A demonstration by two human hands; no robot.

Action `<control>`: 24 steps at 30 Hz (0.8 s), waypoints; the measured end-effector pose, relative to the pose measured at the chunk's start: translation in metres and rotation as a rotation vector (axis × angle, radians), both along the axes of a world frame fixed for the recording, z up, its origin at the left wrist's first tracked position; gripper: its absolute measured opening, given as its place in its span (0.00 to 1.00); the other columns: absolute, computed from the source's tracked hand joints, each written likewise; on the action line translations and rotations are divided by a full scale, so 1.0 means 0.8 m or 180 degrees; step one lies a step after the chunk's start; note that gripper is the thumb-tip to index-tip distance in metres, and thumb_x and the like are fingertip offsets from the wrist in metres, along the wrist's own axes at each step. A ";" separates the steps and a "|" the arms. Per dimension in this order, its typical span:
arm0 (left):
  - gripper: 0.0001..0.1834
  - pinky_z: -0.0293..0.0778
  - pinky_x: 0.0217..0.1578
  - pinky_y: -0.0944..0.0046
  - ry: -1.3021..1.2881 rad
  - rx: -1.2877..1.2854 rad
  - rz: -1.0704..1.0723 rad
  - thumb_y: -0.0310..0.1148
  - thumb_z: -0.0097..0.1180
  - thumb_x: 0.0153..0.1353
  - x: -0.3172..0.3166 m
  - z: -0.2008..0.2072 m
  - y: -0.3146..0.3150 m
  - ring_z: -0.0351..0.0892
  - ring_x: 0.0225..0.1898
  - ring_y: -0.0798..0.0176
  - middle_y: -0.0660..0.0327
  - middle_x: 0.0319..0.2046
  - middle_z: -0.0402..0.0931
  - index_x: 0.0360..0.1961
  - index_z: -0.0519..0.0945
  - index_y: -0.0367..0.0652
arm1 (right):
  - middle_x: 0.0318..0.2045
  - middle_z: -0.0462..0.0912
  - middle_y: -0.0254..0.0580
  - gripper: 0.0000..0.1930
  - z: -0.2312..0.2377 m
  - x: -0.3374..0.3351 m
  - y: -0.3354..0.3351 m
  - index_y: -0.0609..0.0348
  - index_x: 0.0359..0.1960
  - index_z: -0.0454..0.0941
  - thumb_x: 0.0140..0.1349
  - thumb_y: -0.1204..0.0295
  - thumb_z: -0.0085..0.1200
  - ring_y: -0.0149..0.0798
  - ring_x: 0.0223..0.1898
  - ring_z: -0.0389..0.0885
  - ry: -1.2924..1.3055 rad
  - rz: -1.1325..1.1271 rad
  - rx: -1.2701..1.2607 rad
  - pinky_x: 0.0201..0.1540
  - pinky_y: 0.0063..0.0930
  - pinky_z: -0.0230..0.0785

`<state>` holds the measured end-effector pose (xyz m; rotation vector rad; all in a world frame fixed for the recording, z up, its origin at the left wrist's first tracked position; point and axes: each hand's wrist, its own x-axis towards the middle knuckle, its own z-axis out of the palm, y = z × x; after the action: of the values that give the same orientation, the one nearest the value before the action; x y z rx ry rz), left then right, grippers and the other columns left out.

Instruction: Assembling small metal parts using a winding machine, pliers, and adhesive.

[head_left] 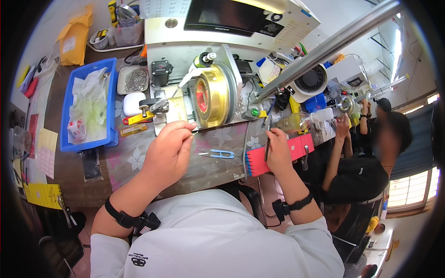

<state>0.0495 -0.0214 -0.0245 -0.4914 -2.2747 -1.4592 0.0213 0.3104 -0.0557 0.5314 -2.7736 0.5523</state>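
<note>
My left hand [169, 153] is closed in a pinch at the front of a bench machine, just left of its large yellow wheel [218, 97]. What its fingertips hold is too small to name. My right hand [280, 150] is closed around a slim dark stick-like tool [267, 149], held upright over the left part of a red strip [296, 147]. Short blue pieces line that strip's left end. Between my hands lies a pair of blue thread snips [219, 153], touched by neither.
At left stands a blue tray [114, 125] with crumpled clear plastic and a tape roll. Behind it are a dish of small metal parts [135, 79] and a yellow envelope [74, 39]. A metal pole [324, 51] slants across the upper right. A co-worker [359, 162] sits at right, hands raised.
</note>
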 end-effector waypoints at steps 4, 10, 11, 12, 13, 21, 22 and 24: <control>0.04 0.72 0.45 0.59 0.0024 -0.0033 0.0013 0.19 0.51 0.57 -0.001 0.003 -0.003 0.77 0.43 0.51 0.52 0.41 0.76 0.34 0.74 0.36 | 0.46 0.77 0.54 0.17 0.002 -0.027 0.015 0.65 0.47 0.74 0.53 0.85 0.46 0.55 0.50 0.74 0.0103 0.0785 0.0693 0.56 0.39 0.65; 0.04 0.74 0.43 0.58 -0.0038 -0.0237 -0.0001 0.24 0.51 0.58 0.003 0.008 -0.001 0.76 0.43 0.48 0.51 0.39 0.77 0.35 0.74 0.37 | 0.42 0.79 0.50 0.14 0.064 -0.029 -0.054 0.64 0.43 0.76 0.53 0.80 0.53 0.53 0.47 0.76 0.0870 0.0553 -0.0641 0.52 0.42 0.67; 0.04 0.74 0.41 0.58 -0.0123 -0.0217 -0.0112 0.24 0.51 0.58 0.002 0.009 0.002 0.77 0.41 0.47 0.51 0.38 0.77 0.35 0.74 0.37 | 0.40 0.79 0.49 0.13 0.073 -0.036 -0.070 0.64 0.42 0.75 0.53 0.80 0.55 0.52 0.45 0.77 0.1016 0.0581 -0.0933 0.50 0.41 0.68; 0.05 0.75 0.39 0.58 -0.0216 -0.0194 -0.0224 0.24 0.51 0.58 0.003 0.010 0.004 0.77 0.40 0.47 0.51 0.37 0.77 0.35 0.74 0.37 | 0.40 0.79 0.49 0.13 0.082 -0.042 -0.087 0.64 0.42 0.75 0.53 0.80 0.55 0.52 0.45 0.77 0.1080 0.0595 -0.0997 0.50 0.41 0.68; 0.05 0.75 0.39 0.58 -0.0159 -0.0262 -0.0202 0.24 0.51 0.58 0.004 0.011 0.003 0.77 0.40 0.47 0.51 0.37 0.77 0.35 0.74 0.37 | 0.39 0.79 0.48 0.13 0.090 -0.048 -0.104 0.63 0.42 0.75 0.53 0.79 0.55 0.52 0.44 0.77 0.1226 0.0573 -0.0941 0.50 0.41 0.68; 0.07 0.71 0.33 0.57 0.0285 -0.1235 0.0174 0.24 0.56 0.50 -0.006 0.030 -0.007 0.76 0.34 0.50 0.55 0.33 0.75 0.32 0.74 0.40 | 0.29 0.79 0.51 0.09 0.057 -0.071 -0.123 0.64 0.37 0.78 0.55 0.76 0.53 0.52 0.34 0.78 0.0244 0.1166 -0.0981 0.37 0.38 0.70; 0.07 0.70 0.34 0.57 0.0642 -0.1491 0.0393 0.23 0.57 0.48 -0.012 0.032 -0.008 0.75 0.35 0.51 0.57 0.32 0.74 0.30 0.74 0.40 | 0.27 0.79 0.50 0.08 0.055 -0.066 -0.125 0.63 0.36 0.79 0.55 0.76 0.54 0.52 0.32 0.78 0.0050 0.1011 -0.1125 0.36 0.38 0.70; 0.08 0.67 0.37 0.57 0.0725 -0.1668 0.0547 0.23 0.58 0.45 -0.023 0.033 -0.007 0.73 0.37 0.53 0.59 0.34 0.73 0.29 0.75 0.42 | 0.25 0.79 0.47 0.06 0.046 -0.061 -0.130 0.63 0.33 0.79 0.56 0.74 0.55 0.47 0.29 0.77 -0.0172 0.0785 -0.1320 0.33 0.35 0.68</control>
<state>0.0309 -0.0270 0.0021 -0.5584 -2.4258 -0.6766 -0.0274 0.2065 -0.0193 0.7678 -2.5459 1.1767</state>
